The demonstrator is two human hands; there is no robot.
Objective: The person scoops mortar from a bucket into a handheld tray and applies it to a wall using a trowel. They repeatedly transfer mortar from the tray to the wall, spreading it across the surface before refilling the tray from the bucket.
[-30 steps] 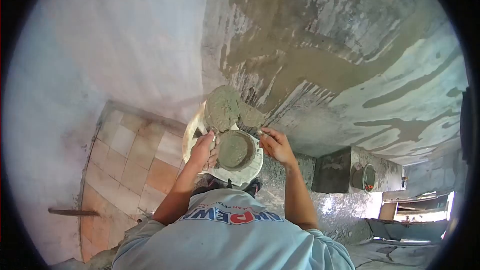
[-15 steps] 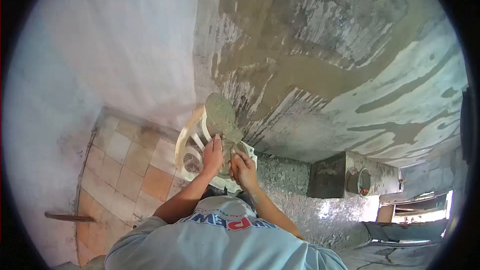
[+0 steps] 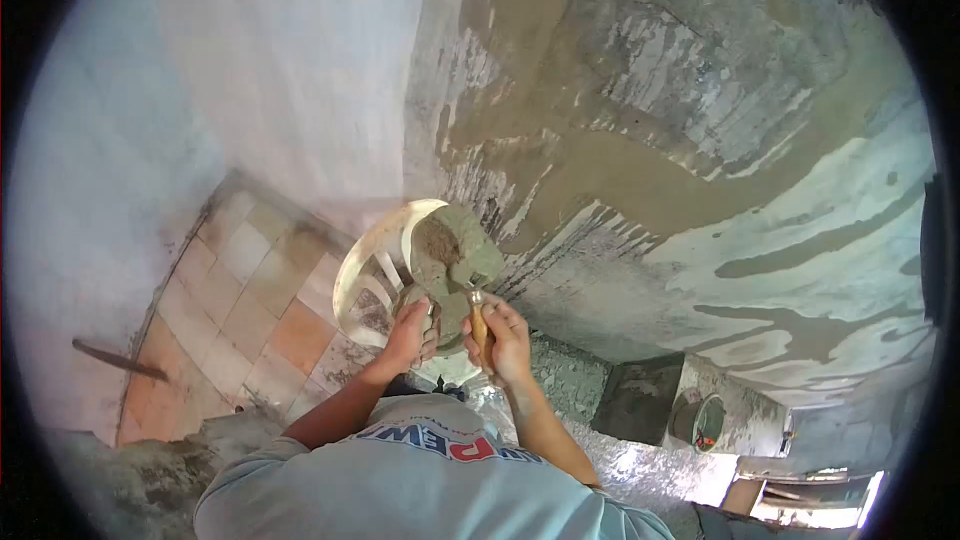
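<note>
My right hand [image 3: 508,338] is closed around the wooden handle of a trowel [image 3: 481,332]. The trowel's front end lies against grey wet mortar [image 3: 478,248], which partly hides the blade. My left hand [image 3: 405,338] is beside it, fingers curled at the near edge of the mortar; what they grip is mostly hidden. A brownish, grainy patch shows in the mortar's rounded, dish-like mass. Beneath both hands stands a cream plastic chair [image 3: 352,285] with a slotted back.
On the right rises a wall [image 3: 590,180] with wet mortar smeared in patches. A pale wall [image 3: 290,70] meets it at a corner. Floor tiles [image 3: 245,325] lie at left. A round bucket [image 3: 708,422] stands near a grey block [image 3: 635,398] at lower right.
The view has shifted slightly. My left hand has drawn back toward me from the mortar. My right hand has turned, so the trowel handle shows, and the brownish patch has come into sight.
</note>
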